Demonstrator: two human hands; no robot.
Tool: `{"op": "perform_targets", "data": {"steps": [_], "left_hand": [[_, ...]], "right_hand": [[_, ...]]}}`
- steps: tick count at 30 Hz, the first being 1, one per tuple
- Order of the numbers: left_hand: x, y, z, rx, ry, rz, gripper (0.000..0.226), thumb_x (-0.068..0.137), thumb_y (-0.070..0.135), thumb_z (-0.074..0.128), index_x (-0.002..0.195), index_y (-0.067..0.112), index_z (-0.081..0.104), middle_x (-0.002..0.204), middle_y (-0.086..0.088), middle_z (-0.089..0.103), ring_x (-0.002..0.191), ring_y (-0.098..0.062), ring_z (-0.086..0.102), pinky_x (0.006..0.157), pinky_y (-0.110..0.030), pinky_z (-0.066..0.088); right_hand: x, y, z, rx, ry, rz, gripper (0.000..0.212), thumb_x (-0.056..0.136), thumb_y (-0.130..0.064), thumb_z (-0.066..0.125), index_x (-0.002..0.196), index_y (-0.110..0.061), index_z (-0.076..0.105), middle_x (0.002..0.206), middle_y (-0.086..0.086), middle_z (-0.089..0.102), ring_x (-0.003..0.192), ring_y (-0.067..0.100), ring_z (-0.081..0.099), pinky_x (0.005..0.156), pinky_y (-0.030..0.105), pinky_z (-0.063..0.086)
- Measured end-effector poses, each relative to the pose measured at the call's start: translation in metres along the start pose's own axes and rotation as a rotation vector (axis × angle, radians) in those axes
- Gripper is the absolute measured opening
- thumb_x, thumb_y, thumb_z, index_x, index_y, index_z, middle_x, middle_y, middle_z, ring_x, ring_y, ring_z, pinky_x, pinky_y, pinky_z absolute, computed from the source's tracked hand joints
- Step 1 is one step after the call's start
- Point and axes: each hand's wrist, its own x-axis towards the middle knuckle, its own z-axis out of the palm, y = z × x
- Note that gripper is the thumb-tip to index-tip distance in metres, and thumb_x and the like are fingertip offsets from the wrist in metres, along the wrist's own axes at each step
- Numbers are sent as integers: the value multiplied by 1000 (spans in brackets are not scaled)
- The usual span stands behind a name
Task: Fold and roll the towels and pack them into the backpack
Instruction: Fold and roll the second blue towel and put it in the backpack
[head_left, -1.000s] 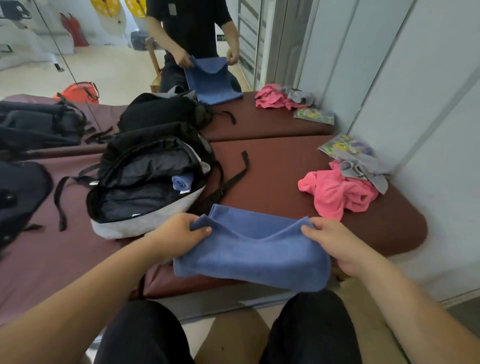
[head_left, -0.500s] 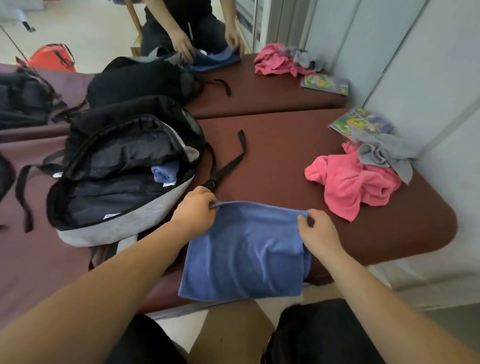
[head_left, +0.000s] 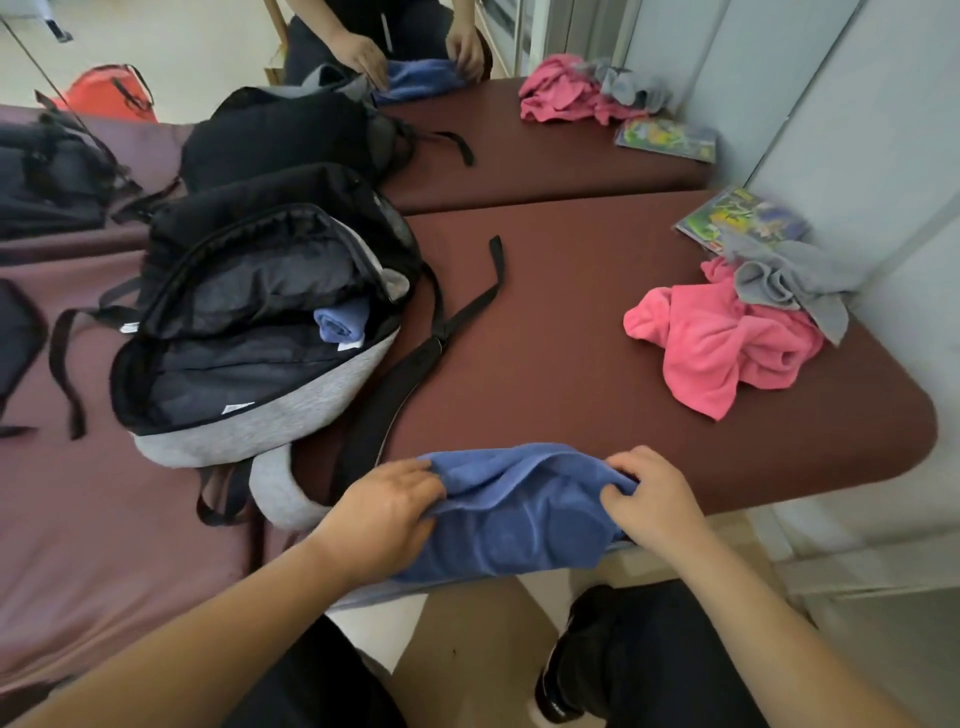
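A folded blue towel (head_left: 519, 512) lies over the near edge of the maroon padded table (head_left: 545, 322), its far edge curled toward me. My left hand (head_left: 387, 506) grips its left end and my right hand (head_left: 652, 496) grips its right end. To the left, the black and grey backpack (head_left: 249, 332) lies open with a rolled blue towel (head_left: 340, 322) inside. A crumpled pink towel (head_left: 727, 343) and a grey towel (head_left: 789, 280) sit at the table's right side.
A colourful booklet (head_left: 743, 218) lies by the wall at the right. A mirror behind the table reflects a person, the bags and the towels. A backpack strap (head_left: 467, 306) trails across the table middle. Another dark bag (head_left: 15, 332) sits at far left.
The towel was held up, then laid flat over the table edge. Now its far edge is curled back toward me, with both hands gripping the ends closer to the edge.
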Motion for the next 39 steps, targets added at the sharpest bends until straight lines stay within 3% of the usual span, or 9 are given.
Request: {"op": "perform_targets", "data": {"steps": [6,9,11,14,19,24,27,32,39], "left_hand": [[-20,30,6,-180,55,-257,23,101,33,47,89,17,58,84,-5,70,79,-27,67,70,-40,52],[-15,30,3,-496,134,-551,31,98,26,61,71,14,53,60,2,57,59,-18,56,62,-36,47],[-12,28,6,-660,145,-681,31,93,16,66,65,13,55,65,8,62,67,-11,60,68,-30,49],[-17,30,13,-539,90,-542,31,85,14,69,57,15,56,102,7,69,101,-8,64,85,-18,45],[-40,37,33,-202,113,-229,19,88,25,71,70,18,71,120,7,61,111,-15,52,95,-26,46],[-45,49,29,-140,167,-326,27,96,37,53,75,22,61,82,12,64,78,-12,59,67,-29,53],[-39,50,32,-106,170,-415,28,95,40,45,76,22,54,64,5,59,57,-20,55,49,-33,40],[-32,41,32,-208,180,-498,8,97,22,62,90,19,62,74,1,67,66,-22,62,57,-35,46],[-22,26,37,-286,251,-535,5,87,11,76,88,12,71,98,4,56,87,-16,55,81,-25,43]], "right_hand": [[-30,24,28,26,142,-142,9,92,-7,70,86,-12,76,102,-11,56,98,19,58,86,31,44],[-30,22,25,66,85,-49,31,95,-12,67,65,-16,62,128,-10,54,121,12,51,99,32,38],[-29,19,22,72,62,-19,30,94,-12,65,65,-18,62,119,-11,63,121,11,54,97,29,39],[-31,15,20,107,57,5,18,92,-15,65,75,-21,63,87,-12,66,94,10,60,77,30,47],[-32,15,26,135,-48,22,20,94,-15,66,85,-31,57,86,-9,65,79,6,61,68,18,47],[-29,19,32,59,-43,-27,18,96,-9,63,89,-25,61,91,-11,63,85,6,61,72,17,47],[-33,7,41,-13,29,-216,5,95,-20,67,96,-25,66,95,-15,59,87,5,60,77,25,51],[-43,-10,68,-193,-182,-445,21,98,-45,54,109,-30,63,105,-17,53,102,9,55,78,30,52],[-31,-16,79,-152,-112,-384,15,96,-44,61,87,-32,58,86,-19,45,84,3,47,68,29,48]]}}
